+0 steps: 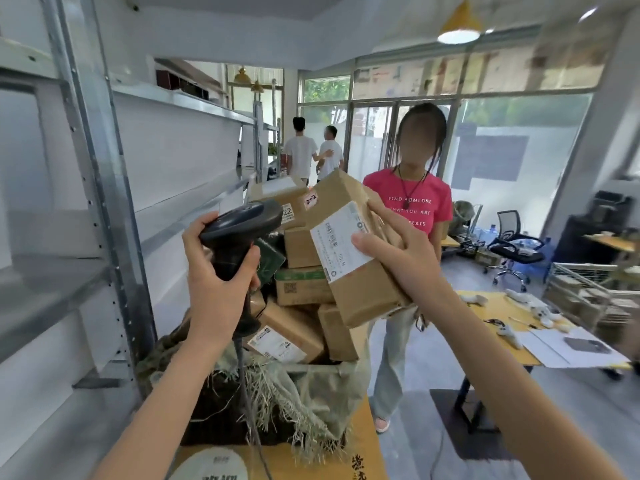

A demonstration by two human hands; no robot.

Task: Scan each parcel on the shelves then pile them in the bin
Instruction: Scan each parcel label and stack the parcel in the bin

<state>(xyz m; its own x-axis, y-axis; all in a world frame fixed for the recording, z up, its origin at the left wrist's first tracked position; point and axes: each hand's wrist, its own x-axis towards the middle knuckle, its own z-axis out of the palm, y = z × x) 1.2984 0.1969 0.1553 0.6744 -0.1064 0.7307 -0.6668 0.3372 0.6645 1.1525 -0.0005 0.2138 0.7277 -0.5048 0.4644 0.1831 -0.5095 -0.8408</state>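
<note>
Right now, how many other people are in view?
3: a person in a pink shirt just behind the parcels, and two people in white shirts at the back, facing away. Shelving could hide more.

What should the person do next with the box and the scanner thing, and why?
Probably swing the scanner in the left hand round to face the white label on the parcel that the right hand holds up. The label faces the camera, and the scanner's head points off to the right, not at it.

I read "FIND SOMEONE THAT YOU ARE" on pink shirt (410,206); "22" on sticker of rear box (281,199); parcel label (341,242) txt too blurred.
</note>
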